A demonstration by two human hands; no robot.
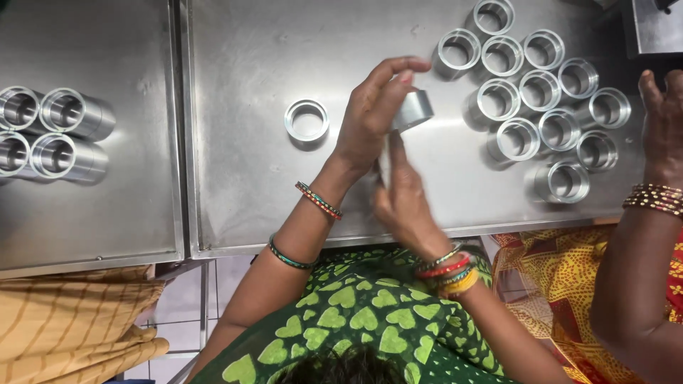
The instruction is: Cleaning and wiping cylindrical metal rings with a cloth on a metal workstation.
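Twelve steel rings [538, 90] clustered, one ring [306, 120] apart — left hand [370, 114] grips another [413, 109]; right hand [405, 203] blurred, grip unclear.

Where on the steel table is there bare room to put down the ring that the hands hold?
Bare steel lies left of the lone ring, up to the table seam, and between that ring and the left hand. The cluster of rings upper right is crowded; another person's hand borders it.

Steel table [256, 206], lone ring [306, 119], clustered sleeves [541, 107] (upright)
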